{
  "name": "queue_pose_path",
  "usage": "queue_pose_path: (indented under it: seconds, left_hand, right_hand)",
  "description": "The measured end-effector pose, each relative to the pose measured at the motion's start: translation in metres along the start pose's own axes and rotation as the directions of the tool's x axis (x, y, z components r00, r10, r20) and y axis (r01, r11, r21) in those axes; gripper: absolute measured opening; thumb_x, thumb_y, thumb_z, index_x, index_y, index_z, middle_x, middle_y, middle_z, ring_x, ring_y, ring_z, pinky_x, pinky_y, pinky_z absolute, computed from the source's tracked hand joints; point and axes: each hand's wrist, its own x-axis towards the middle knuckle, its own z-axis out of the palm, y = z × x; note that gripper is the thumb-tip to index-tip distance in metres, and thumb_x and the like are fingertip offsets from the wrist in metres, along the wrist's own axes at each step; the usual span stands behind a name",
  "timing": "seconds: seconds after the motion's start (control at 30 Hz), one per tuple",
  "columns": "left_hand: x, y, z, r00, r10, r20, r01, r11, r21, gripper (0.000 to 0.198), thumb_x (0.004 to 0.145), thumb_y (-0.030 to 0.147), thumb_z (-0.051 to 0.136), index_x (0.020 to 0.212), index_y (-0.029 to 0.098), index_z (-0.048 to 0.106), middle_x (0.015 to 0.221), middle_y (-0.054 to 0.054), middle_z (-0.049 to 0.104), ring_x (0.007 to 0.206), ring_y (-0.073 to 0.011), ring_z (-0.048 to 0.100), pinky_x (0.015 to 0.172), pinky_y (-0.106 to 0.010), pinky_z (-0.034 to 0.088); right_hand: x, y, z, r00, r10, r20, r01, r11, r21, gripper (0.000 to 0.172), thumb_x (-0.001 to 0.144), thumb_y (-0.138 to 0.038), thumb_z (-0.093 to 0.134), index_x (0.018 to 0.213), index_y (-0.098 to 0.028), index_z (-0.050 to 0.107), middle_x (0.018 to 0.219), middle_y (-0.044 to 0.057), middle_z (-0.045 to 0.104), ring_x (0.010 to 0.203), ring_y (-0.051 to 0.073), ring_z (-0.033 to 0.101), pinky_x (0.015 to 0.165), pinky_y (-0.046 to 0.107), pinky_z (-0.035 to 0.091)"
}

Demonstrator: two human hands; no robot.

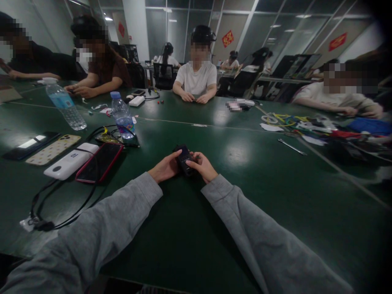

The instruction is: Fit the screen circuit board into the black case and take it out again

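I'm watching the left hand [167,166] pinching a small black gadget [184,157] by its left side while the right hand [204,166] is gripping the other, both thumbs lying on its front. They're holding it near the middle of the green table [183,232]. On the left, a red-edged phone [99,162] is lying beside a white power bank [72,160]; a wrench [292,147] is resting farther right.
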Motion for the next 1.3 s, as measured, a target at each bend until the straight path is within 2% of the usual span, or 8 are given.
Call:
queue_pose_path:
  seconds: [0.17,0.33,0.47,0.6,0.77,0.97,1.17,1.3]
  left_hand:
    - [0.000,-0.004,-0.002,1.000,0.013,0.021,-0.013,1.000,-0.008,0.037,0.092,0.038,0.059,0.117,0.013,0.067,0.120,-0.012,0.068,0.118,-0.0227,0.059,0.109,-0.037,0.036]
    - [0.000,-0.005,-0.003,0.999,-0.005,0.043,0.008,0.998,-0.058,0.050,0.088,0.049,0.060,0.124,0.013,0.064,0.124,-0.015,0.066,0.123,-0.0258,0.057,0.111,-0.040,0.034]
    - [0.000,-0.003,-0.002,0.999,0.023,0.022,-0.022,0.997,-0.072,0.052,0.089,0.049,0.059,0.127,0.013,0.062,0.125,-0.015,0.066,0.124,-0.0257,0.056,0.111,-0.041,0.034]
    - [0.001,-0.002,0.001,0.998,0.053,0.017,-0.052,0.996,-0.072,0.048,0.090,0.046,0.058,0.126,0.015,0.063,0.125,-0.013,0.066,0.121,-0.0247,0.058,0.110,-0.042,0.036]
    - [0.001,0.000,0.000,0.996,0.078,-0.052,-0.082,0.993,-0.082,0.045,0.087,0.047,0.063,0.120,0.015,0.066,0.124,-0.011,0.067,0.120,-0.0245,0.059,0.109,-0.040,0.038]
    - [0.004,0.003,-0.006,0.991,0.084,-0.109,-0.093,0.993,-0.079,0.047,0.082,0.053,0.067,0.114,0.019,0.067,0.119,-0.010,0.068,0.117,-0.0259,0.060,0.107,-0.044,0.040]
    - [0.008,0.002,-0.007,0.991,0.091,-0.097,-0.103,0.986,-0.130,0.044,0.085,0.053,0.063,0.109,0.016,0.068,0.111,-0.011,0.070,0.115,-0.0255,0.060,0.110,-0.043,0.035]
    - [0.005,0.003,-0.004,0.997,0.059,-0.058,-0.067,0.987,-0.146,0.057,0.087,0.061,0.054,0.116,0.014,0.066,0.112,-0.013,0.070,0.116,-0.0263,0.060,0.111,-0.044,0.034]
  right_hand:
    - [-0.001,-0.005,-0.004,0.998,-0.016,0.068,0.023,0.995,-0.096,0.049,0.058,-0.043,0.086,0.075,-0.023,0.045,0.090,-0.001,0.062,0.084,0.016,0.062,0.082,0.035,0.053]
    - [-0.001,-0.008,-0.006,0.986,0.030,0.166,0.000,0.985,-0.173,0.043,0.063,-0.047,0.082,0.085,-0.022,0.054,0.085,-0.001,0.062,0.081,0.018,0.063,0.081,0.038,0.054]
    - [0.001,-0.001,-0.001,0.993,-0.015,0.119,0.039,0.980,-0.196,0.048,0.066,-0.050,0.080,0.097,-0.022,0.056,0.097,0.004,0.065,0.094,0.021,0.064,0.092,0.044,0.051]
    - [0.000,0.009,0.006,0.990,-0.132,0.054,0.142,0.947,-0.288,0.050,0.072,-0.057,0.072,0.103,-0.022,0.054,0.108,0.007,0.064,0.106,0.024,0.062,0.101,0.047,0.047]
    - [-0.010,0.014,0.013,0.954,-0.295,0.047,0.276,0.810,-0.518,0.053,0.084,-0.057,0.060,0.121,-0.020,0.051,0.123,0.013,0.059,0.116,0.027,0.057,0.106,0.050,0.042]
    - [-0.014,0.015,0.016,0.883,-0.427,0.196,0.423,0.542,-0.726,0.076,0.078,-0.047,0.070,0.140,-0.017,0.038,0.136,0.019,0.050,0.126,0.034,0.049,0.109,0.058,0.038]
    - [-0.014,0.015,0.017,0.863,-0.444,0.241,0.454,0.471,-0.757,0.071,0.089,-0.042,0.057,0.149,-0.020,0.027,0.145,0.018,0.045,0.131,0.033,0.046,0.111,0.058,0.036]
    - [-0.015,0.015,0.019,0.860,-0.438,0.262,0.454,0.418,-0.787,0.065,0.094,-0.043,0.046,0.152,-0.022,0.023,0.145,0.016,0.046,0.128,0.033,0.047,0.110,0.059,0.038]
